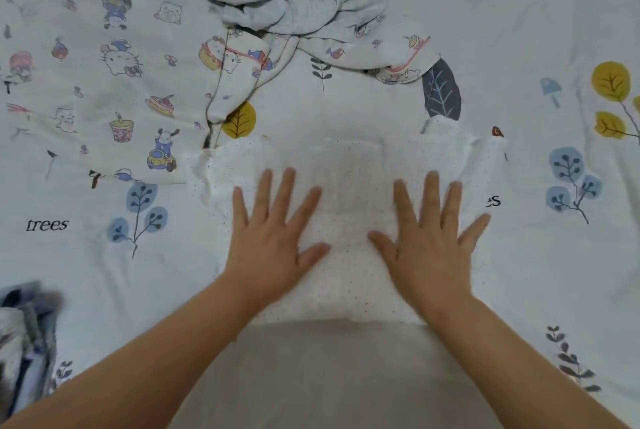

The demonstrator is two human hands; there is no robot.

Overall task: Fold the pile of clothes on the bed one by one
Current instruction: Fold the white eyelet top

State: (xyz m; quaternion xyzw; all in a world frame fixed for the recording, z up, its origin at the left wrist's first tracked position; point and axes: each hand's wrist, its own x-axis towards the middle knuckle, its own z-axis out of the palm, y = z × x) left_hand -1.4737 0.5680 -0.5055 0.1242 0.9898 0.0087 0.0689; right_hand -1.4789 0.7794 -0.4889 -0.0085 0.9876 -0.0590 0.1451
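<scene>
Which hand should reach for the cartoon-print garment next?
Probably the left hand: the cartoon-print garment lies on its side. The right hand is farther and can keep pressing the dotted cloth.

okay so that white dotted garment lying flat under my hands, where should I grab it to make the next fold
Probably the far edge of the white dotted garment. It lies flat, its near edge at the bed's edge, with both hands pressing it open-palmed. Slide the hands forward, pinch the two loose far corners from above, thumbs under, and bring them toward you. The bumpy, uneven far end looks easiest to lift.
</scene>
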